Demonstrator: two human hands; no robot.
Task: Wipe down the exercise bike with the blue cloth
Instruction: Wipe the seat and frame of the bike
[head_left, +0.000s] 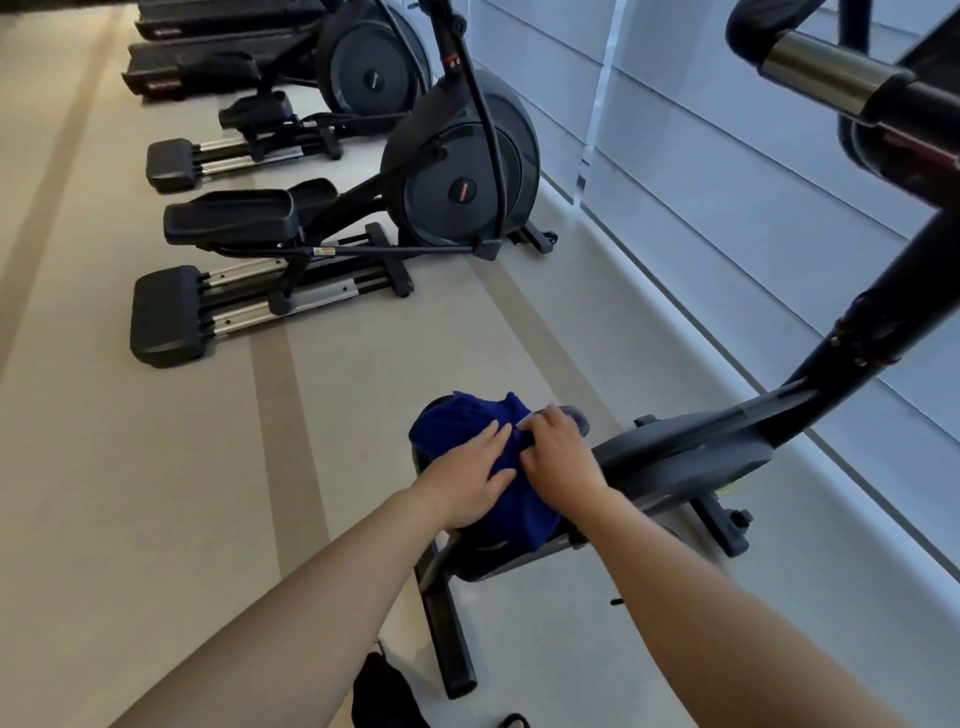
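Left hand (467, 486) presses flat, right hand (561, 460) with fingers pinching the blue cloth (457, 421) on the exercise bike (675, 452) seat (577, 417); frame (831, 358) likely still unwiped.

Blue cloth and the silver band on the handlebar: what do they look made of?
The dark blue cloth looks like soft, matte terry or microfibre: it drapes and bunches in folds. The silver handlebar band looks like brushed metal, with a streaked sheen, though coated plastic is possible.
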